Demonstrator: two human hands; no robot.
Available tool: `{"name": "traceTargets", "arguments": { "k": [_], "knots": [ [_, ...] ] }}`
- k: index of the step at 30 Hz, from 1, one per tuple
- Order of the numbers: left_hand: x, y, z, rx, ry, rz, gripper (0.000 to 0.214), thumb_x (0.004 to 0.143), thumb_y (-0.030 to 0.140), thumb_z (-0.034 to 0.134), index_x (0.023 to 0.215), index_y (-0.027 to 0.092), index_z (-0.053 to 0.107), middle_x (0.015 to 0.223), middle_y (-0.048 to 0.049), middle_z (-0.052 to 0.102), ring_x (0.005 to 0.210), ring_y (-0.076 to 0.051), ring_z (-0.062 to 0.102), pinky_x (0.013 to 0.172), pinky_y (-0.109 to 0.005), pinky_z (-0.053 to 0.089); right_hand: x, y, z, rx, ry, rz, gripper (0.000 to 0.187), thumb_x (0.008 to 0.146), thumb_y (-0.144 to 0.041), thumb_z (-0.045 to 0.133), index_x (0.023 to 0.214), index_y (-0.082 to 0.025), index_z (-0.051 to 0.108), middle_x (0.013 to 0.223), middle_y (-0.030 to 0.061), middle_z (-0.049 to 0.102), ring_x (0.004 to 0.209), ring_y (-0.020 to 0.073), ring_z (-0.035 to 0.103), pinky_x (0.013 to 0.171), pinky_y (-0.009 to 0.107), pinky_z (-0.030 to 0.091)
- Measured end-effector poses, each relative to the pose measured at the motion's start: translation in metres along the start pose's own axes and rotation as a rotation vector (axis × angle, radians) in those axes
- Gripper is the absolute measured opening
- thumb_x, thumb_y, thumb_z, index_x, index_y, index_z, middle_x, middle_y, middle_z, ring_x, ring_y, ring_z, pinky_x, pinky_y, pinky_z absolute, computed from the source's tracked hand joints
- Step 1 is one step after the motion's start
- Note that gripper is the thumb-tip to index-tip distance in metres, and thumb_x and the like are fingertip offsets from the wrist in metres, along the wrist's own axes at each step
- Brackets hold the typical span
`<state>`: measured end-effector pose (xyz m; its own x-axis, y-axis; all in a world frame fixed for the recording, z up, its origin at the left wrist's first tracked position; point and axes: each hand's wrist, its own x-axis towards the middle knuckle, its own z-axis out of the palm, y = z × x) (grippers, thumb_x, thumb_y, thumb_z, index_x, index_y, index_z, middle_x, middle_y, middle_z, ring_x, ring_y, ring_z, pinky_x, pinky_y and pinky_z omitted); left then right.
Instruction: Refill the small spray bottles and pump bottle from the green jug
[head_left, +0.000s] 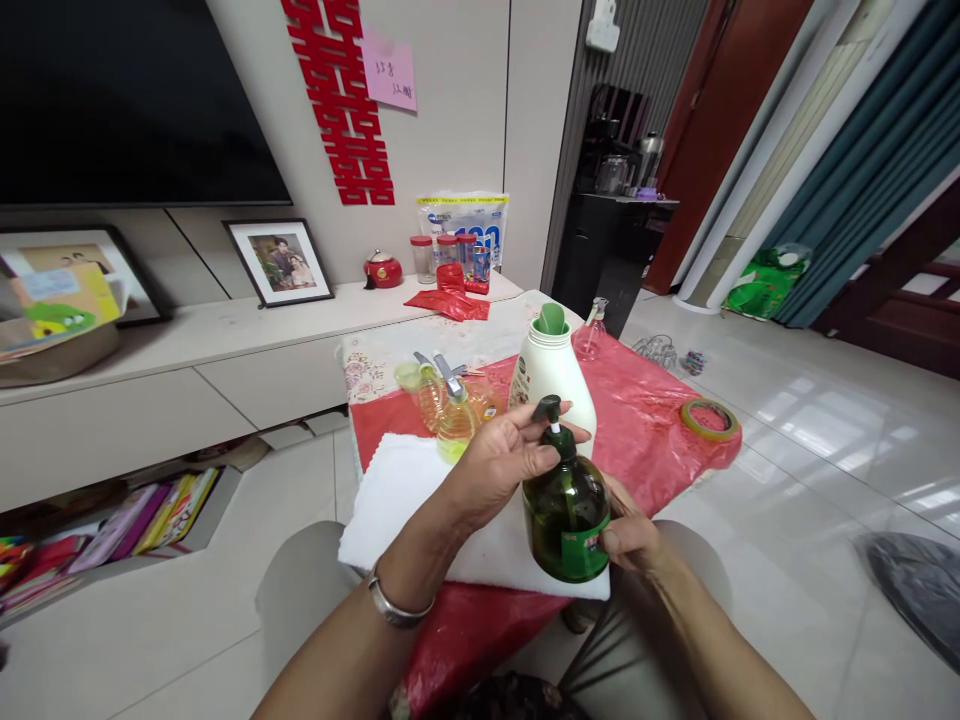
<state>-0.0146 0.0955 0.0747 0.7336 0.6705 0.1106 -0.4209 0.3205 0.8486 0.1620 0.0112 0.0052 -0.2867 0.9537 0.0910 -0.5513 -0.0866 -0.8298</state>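
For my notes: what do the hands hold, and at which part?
A green pump bottle: the left hand grips its pump neck, the right hand its lower body.

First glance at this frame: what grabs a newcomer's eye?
The dark green pump bottle at centre, held over a white towel: left hand at its pump neck, right hand on its lower side. Right behind stands a white bottle with a green cap, on the red table cover. On the wall, upper left, a big red paper cutout.
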Motion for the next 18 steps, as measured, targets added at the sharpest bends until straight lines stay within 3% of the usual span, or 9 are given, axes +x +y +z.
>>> {"name": "traceTargets", "arguments": {
  "k": [4,9,14,18],
  "knots": [
    [0.005,0.001,0.009,0.015,0.163,0.095,0.062,0.054,0.026,0.102,0.106,0.017,0.067,0.092,-0.0039,0.074,0.092,-0.019,0.070,0.086,-0.030,0.051,0.000,0.004,0.001,-0.011,0.036,-0.011,0.083,0.057,-0.032,0.092,0.135,-0.023,0.066,0.125,0.0091,0.073,0.121,0.0301,0.067,0.108,0.045,0.050],
    [0.008,0.007,0.019,0.055,0.335,0.143,0.057,0.050,0.023,0.102,0.096,0.018,0.069,0.086,0.0014,0.070,0.079,-0.013,0.064,0.074,-0.026,0.050,-0.001,0.010,0.002,-0.019,0.068,0.039,0.087,0.056,-0.026,0.089,0.139,-0.023,0.063,0.128,0.0081,0.072,0.122,0.0309,0.065,0.106,0.044,0.051],
    [0.009,0.015,0.011,0.008,0.422,0.278,0.055,0.056,0.030,0.101,0.103,0.018,0.075,0.095,-0.0004,0.073,0.088,-0.015,0.069,0.088,-0.030,0.053,-0.014,0.011,-0.009,-0.027,0.084,0.058,0.086,0.054,-0.028,0.089,0.137,-0.022,0.065,0.126,0.0098,0.073,0.123,0.0323,0.065,0.106,0.045,0.051],
    [0.005,0.030,-0.001,-0.030,0.474,0.390,0.050,0.064,0.036,0.098,0.105,0.019,0.076,0.096,-0.0010,0.072,0.094,-0.020,0.075,0.099,-0.038,0.057,-0.044,0.015,-0.033,-0.039,0.197,0.109,0.081,0.053,-0.030,0.091,0.131,-0.030,0.071,0.130,0.0055,0.073,0.120,0.0302,0.068,0.098,0.039,0.054]
  ]
}}
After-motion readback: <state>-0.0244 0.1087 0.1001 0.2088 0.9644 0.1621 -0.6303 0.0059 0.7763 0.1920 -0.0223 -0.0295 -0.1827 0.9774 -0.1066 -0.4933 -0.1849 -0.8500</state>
